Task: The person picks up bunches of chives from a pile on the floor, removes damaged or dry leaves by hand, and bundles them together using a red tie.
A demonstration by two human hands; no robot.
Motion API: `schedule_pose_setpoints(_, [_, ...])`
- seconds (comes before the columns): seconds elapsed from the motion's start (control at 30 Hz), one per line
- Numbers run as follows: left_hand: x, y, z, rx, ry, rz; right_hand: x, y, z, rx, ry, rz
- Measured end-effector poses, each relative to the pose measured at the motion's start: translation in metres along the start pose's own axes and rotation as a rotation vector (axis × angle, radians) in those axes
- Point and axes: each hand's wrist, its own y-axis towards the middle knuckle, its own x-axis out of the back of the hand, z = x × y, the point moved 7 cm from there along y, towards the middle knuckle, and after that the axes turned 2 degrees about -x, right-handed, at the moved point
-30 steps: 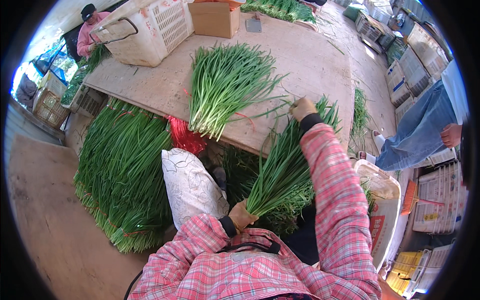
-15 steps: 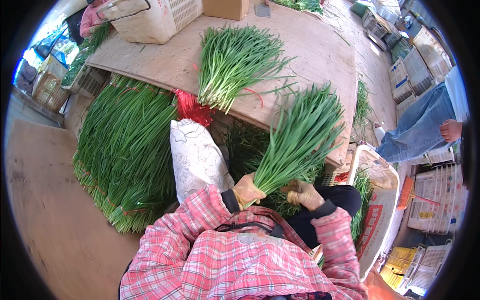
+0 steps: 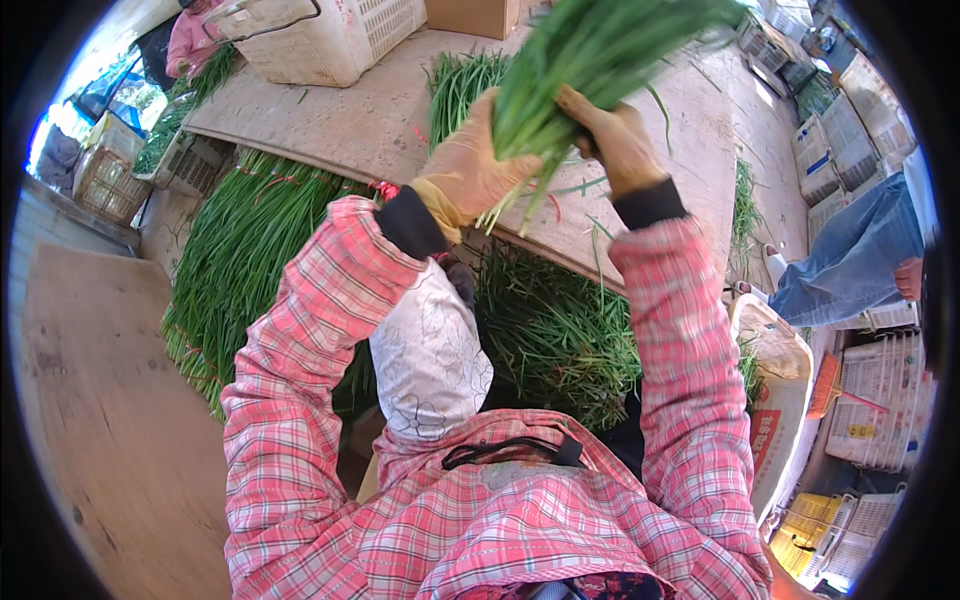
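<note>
Both gloved hands hold one thick bunch of green chives (image 3: 600, 50) up above the wooden board (image 3: 340, 130). My left hand (image 3: 470, 170) wraps the stem end from the left. My right hand (image 3: 612, 135) grips the same stems from the right, touching the left. The leaves point up and away, out of the top of the view. A second bunch of chives (image 3: 460, 85) lies on the board behind my hands. Pink plaid sleeves cover both forearms.
Piles of chives lie at the left (image 3: 240, 260) and in front of me (image 3: 555, 335). A white patterned sack (image 3: 430, 355) sits between them. A white crate (image 3: 320, 35) and a cardboard box (image 3: 475, 15) stand at the board's far end. Another person's leg in jeans (image 3: 850, 260) is at the right, with stacked crates (image 3: 880, 400).
Both hands have lifted the bunch from lap height to well above the board. My right hand has moved up beside the left on the stems.
</note>
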Motion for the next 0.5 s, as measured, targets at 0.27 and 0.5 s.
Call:
schedule_pose_setpoints(0.27, [0.048, -0.032, 0.241, 0.575, 0.271, 0.176, -0.088, 0.075, -0.144, -0.240, 0.009, 0.118])
schedule_pose_setpoints(0.5, [0.056, -0.008, 0.207, 0.707, 0.299, 0.397, -0.081, 0.073, -0.141, -0.163, 0.059, 0.058])
